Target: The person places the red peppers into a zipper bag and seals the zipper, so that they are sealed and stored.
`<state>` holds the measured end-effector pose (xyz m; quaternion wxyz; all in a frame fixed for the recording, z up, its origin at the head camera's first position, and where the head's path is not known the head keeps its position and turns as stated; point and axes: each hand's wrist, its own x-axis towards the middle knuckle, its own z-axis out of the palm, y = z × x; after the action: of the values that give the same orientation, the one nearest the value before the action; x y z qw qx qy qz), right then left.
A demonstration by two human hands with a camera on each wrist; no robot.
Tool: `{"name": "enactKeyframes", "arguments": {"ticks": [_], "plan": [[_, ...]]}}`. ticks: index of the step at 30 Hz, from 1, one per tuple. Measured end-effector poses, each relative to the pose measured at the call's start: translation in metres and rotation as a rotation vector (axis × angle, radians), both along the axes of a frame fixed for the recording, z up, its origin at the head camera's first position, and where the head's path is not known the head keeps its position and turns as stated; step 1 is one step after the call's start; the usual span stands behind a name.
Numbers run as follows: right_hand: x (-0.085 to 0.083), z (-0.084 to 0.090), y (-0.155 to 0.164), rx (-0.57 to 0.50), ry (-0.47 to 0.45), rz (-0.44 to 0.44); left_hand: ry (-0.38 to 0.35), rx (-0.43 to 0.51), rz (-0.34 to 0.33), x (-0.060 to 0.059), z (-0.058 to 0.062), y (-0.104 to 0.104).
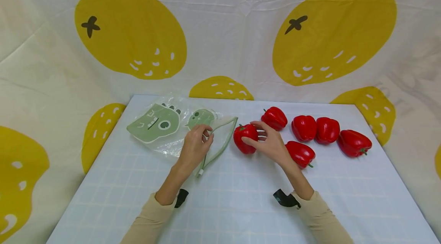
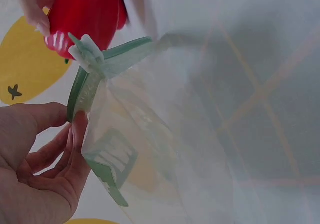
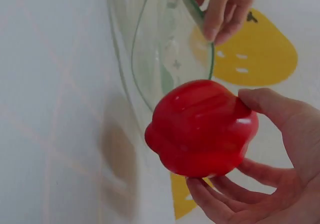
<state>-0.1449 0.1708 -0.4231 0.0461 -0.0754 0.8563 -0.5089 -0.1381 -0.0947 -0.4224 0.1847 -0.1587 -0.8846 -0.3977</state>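
A clear zip bag (image 1: 172,148) with green cartoon dinosaur prints lies at the left of the table. My left hand (image 1: 197,142) pinches the upper edge of its green-rimmed mouth, which gapes toward the right. In the left wrist view a white slider (image 2: 89,52) sits on the green zip strip (image 2: 80,91). My right hand (image 1: 270,142) grips a red bell pepper (image 1: 245,139) between thumb and fingers, just right of the bag's mouth. Seen from the right wrist, the pepper (image 3: 200,126) is raised off the table, with the open bag mouth behind it.
Several more red bell peppers lie to the right: one behind my right hand (image 1: 275,118), one beside the wrist (image 1: 300,154), others in a row (image 1: 327,130) toward the right edge. A pale checked cloth covers the table (image 1: 241,205). A fruit-printed curtain (image 1: 227,45) hangs behind it.
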Motion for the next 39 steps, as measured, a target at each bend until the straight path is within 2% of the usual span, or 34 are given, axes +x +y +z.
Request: {"name": "enactKeyframes", "arguments": {"ticks": [9,14,26,36,39], "plan": [[-0.005,-0.01,-0.028,-0.089,-0.165,-0.048,-0.067,-0.003,0.012,0.0,0.002,0.003],[-0.008,-0.015,-0.042,-0.118,-0.192,-0.058,-0.092,0.001,0.018,0.001,0.003,0.005],[-0.011,-0.026,-0.065,-0.12,-0.139,-0.065,-0.085,0.026,-0.016,0.001,0.003,0.007],[-0.006,-0.035,-0.073,-0.104,-0.077,-0.005,-0.061,0.019,-0.004,0.001,0.005,0.009],[-0.005,-0.039,-0.078,-0.095,-0.054,0.017,-0.033,0.025,-0.015,0.002,0.005,0.01]]}}
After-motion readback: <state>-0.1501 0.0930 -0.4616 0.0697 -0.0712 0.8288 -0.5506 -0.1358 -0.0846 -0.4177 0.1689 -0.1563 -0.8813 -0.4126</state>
